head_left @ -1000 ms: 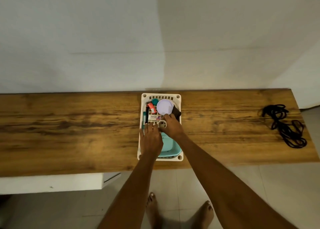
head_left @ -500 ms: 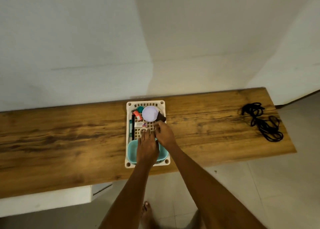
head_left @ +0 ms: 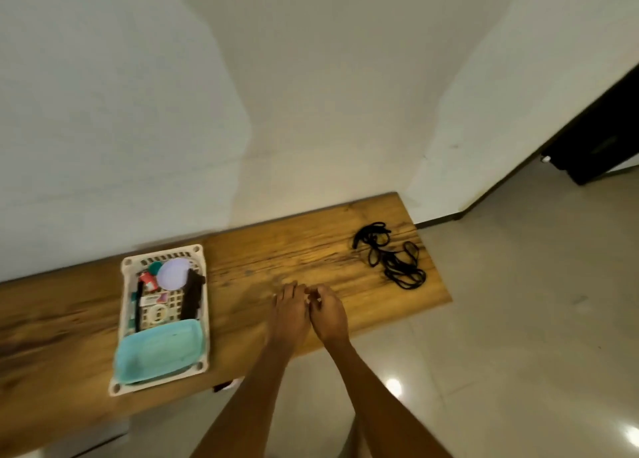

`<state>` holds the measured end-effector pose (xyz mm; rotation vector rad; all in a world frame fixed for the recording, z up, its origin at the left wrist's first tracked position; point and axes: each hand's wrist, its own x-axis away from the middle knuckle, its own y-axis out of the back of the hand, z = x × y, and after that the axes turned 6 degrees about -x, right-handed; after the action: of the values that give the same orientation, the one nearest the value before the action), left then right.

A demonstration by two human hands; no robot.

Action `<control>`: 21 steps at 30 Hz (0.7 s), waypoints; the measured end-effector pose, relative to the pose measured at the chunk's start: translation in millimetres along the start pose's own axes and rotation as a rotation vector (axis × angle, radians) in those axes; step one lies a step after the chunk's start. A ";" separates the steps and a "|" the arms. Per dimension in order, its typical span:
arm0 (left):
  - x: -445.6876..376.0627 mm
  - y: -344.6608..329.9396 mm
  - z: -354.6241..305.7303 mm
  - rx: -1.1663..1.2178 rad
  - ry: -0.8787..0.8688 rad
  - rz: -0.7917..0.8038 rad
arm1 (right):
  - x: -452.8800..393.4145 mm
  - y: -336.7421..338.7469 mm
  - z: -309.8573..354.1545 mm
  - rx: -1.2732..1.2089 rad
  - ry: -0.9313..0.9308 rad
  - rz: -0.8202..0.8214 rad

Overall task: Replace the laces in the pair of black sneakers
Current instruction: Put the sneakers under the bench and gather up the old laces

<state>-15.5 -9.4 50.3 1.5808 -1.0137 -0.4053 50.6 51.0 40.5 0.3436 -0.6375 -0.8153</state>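
Observation:
A tangle of black laces [head_left: 390, 257] lies on the wooden table [head_left: 311, 246] near its right end. No sneakers are in view. My left hand [head_left: 290, 314] and my right hand [head_left: 328, 314] hover side by side, almost touching, over the table's front part between the basket and the laces. The left hand's fingers stretch forward with nothing visible in them. The right hand's fingers curl toward the left hand, and motion blur hides whether they pinch anything.
A white plastic basket [head_left: 162, 252] sits left of my hands, holding a turquoise tub [head_left: 159, 352], a tape roll [head_left: 157, 314], a pale round lid and small items. A white wall runs behind the table. A tiled floor lies right of the table's end.
Both hands have left the basket and moved right over the bare table. The camera has swung right, so the basket now sits at the left.

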 end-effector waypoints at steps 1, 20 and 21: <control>-8.2 -8.0 -26.5 0.005 -0.004 0.017 | -6.5 22.4 -15.0 -0.014 -0.023 -0.014; -124.5 -112.3 -186.7 0.178 0.424 -0.090 | -127.9 169.0 -156.4 0.525 0.024 0.114; -120.9 -109.7 -188.1 0.189 0.413 -0.079 | -126.1 171.1 -156.3 0.530 0.037 0.131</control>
<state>95.4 198.9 -29.3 1.7849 -0.6868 -0.0286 182.9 264.5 -40.0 0.7871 -0.8293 -0.5034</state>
